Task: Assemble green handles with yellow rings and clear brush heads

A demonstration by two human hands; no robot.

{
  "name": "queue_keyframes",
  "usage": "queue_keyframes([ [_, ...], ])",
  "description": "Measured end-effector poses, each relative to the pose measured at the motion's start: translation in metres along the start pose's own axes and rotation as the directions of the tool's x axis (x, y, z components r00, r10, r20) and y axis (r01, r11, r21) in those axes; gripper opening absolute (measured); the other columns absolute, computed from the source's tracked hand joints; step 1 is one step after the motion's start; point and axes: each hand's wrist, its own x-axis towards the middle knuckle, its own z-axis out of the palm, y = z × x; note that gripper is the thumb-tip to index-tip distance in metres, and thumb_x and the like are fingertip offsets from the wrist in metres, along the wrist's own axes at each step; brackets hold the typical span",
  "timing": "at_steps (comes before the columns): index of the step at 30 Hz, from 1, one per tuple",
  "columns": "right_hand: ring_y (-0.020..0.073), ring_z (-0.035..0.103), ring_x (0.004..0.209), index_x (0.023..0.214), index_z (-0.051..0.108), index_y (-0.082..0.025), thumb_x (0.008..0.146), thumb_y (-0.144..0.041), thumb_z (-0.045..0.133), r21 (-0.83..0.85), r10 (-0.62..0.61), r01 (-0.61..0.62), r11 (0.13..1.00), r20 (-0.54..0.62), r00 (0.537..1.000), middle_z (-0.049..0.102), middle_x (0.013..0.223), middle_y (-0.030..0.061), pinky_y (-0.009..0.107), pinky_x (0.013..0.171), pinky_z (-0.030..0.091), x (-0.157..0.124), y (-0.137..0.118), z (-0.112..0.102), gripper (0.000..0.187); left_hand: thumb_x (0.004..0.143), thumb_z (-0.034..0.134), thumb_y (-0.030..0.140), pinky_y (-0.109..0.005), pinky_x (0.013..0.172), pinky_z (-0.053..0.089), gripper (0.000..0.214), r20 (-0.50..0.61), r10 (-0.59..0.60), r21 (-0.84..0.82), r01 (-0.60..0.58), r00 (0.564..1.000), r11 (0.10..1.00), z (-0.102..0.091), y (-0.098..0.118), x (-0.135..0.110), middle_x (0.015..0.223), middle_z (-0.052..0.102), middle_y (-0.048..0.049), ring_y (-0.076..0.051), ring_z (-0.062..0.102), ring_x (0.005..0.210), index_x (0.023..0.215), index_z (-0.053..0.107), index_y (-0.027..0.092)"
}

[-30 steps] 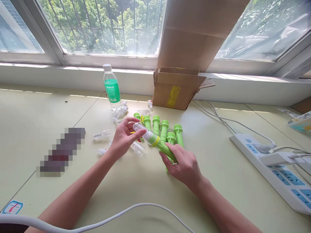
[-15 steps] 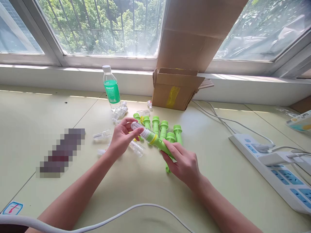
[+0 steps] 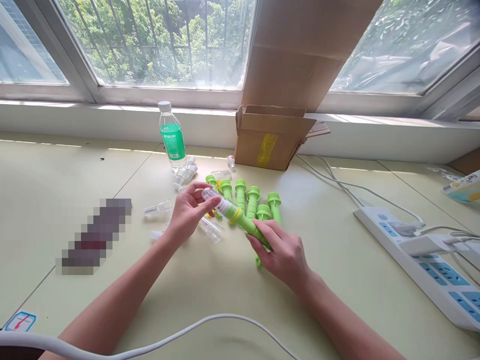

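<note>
My left hand (image 3: pixel 193 209) is closed on a clear ribbed plastic cap (image 3: pixel 214 196), its thumb along the near side. That cap sits over the threaded end of a green plastic tube (image 3: pixel 247 224) with a yellow ring. My right hand (image 3: pixel 281 250) wraps round the tube's lower part, so its far end is hidden. Behind my hands several more green tubes (image 3: pixel 253 196) with threaded tops lie in a row. Several loose clear caps (image 3: pixel 157 208) lie around my left hand, some partly covered by it.
A bottle with a green label (image 3: pixel 173 140) stands behind the caps, left of an open cardboard box (image 3: pixel 273 140). On the right lies a white power strip (image 3: pixel 405 260) with cables. A white cable (image 3: pixel 187 327) crosses the front. A pixelated dark patch (image 3: pixel 97 235) is at left.
My right hand and the green tube have shifted very slightly, with the tube appearing turned a little in its fingers. My left hand stays in place on the clear cap.
</note>
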Motion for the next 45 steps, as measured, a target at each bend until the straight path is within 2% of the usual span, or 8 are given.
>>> queue_keyframes([
  [6,0.0132,0.058,0.060,0.114,0.056,-0.012,0.086,-0.022,0.061,-0.003,0.050,-0.050,0.999,0.011,0.999,0.066,0.082,0.0074,0.023,0.049,0.041,-0.002,0.001,0.002,0.030,0.070,0.076,0.035,-0.023,0.055,0.053,0.039,0.006,-0.020,0.029,0.020,1.000,0.999,0.000,0.004,-0.001,0.076,0.068,-0.0008,-0.011,0.064,0.057,0.098,0.055,0.017],
  [13,0.0134,0.060,0.067,0.098,0.053,-0.016,0.083,-0.014,0.062,0.032,0.065,-0.065,0.997,-0.017,0.998,0.064,0.083,0.0056,0.022,0.051,0.043,0.002,0.000,0.001,0.017,0.069,0.076,0.037,-0.027,0.058,0.055,0.043,0.013,-0.051,0.065,0.050,0.999,0.997,-0.002,0.004,0.003,0.078,0.070,-0.0035,-0.014,0.066,0.059,0.101,0.057,0.015],
  [19,0.0106,0.056,0.054,0.111,0.056,-0.016,0.086,-0.020,0.062,-0.062,0.067,-0.068,0.996,-0.017,0.998,0.066,0.078,0.0034,0.023,0.046,0.038,0.002,0.002,0.001,0.026,0.070,0.076,0.037,-0.026,0.059,0.057,0.043,0.019,-0.060,0.065,0.059,0.998,0.996,-0.001,0.007,0.007,0.080,0.071,-0.0041,-0.015,0.067,0.062,0.102,0.058,0.015],
  [24,0.0114,0.057,0.054,0.112,0.052,-0.015,0.087,-0.025,0.062,-0.024,0.077,-0.077,0.997,0.006,0.997,0.067,0.082,0.0047,0.024,0.046,0.040,-0.002,0.001,0.005,0.029,0.070,0.076,0.035,-0.027,0.062,0.058,0.044,0.036,-0.083,0.093,0.079,0.996,0.993,-0.007,0.002,0.004,0.079,0.071,-0.0042,-0.015,0.068,0.063,0.105,0.060,0.015],
  [28,0.0099,0.055,0.051,0.100,0.052,-0.017,0.087,-0.020,0.060,-0.004,0.062,-0.062,0.998,0.005,0.998,0.066,0.078,0.0025,0.022,0.045,0.039,-0.001,-0.002,0.004,0.015,0.071,0.076,0.036,-0.029,0.063,0.058,0.044,-0.003,-0.084,0.070,0.084,0.996,0.994,-0.010,-0.003,-0.001,0.079,0.070,-0.0035,-0.015,0.067,0.064,0.106,0.061,0.014],
  [33,0.0138,0.063,0.064,0.104,0.056,-0.016,0.085,-0.019,0.063,-0.011,0.016,-0.017,1.000,-0.020,1.000,0.069,0.081,0.0054,0.022,0.055,0.044,0.003,-0.002,-0.001,0.021,0.068,0.078,0.036,-0.029,0.062,0.058,0.044,-0.071,-0.039,0.052,0.043,0.997,0.998,-0.007,-0.001,-0.009,0.081,0.071,-0.0037,-0.016,0.068,0.065,0.104,0.063,0.014],
  [38,0.0147,0.063,0.063,0.106,0.057,-0.015,0.087,-0.021,0.060,-0.010,0.014,-0.014,1.000,0.005,1.000,0.069,0.078,0.0062,0.023,0.056,0.044,0.001,-0.001,0.000,0.020,0.067,0.078,0.036,-0.030,0.063,0.059,0.044,-0.097,-0.032,0.047,0.036,0.995,0.998,-0.009,-0.002,-0.014,0.081,0.071,-0.0045,-0.017,0.068,0.067,0.103,0.063,0.015],
  [45,0.0108,0.054,0.049,0.100,0.058,-0.014,0.091,-0.025,0.053,0.148,0.094,-0.106,0.983,0.086,0.992,0.066,0.070,0.0023,0.022,0.048,0.040,0.003,-0.007,-0.003,0.015,0.070,0.077,0.034,-0.027,0.066,0.058,0.041,-0.050,-0.065,0.012,0.066,0.997,0.998,-0.012,-0.003,-0.014,0.083,0.071,-0.0044,-0.016,0.068,0.073,0.104,0.062,0.016],
])
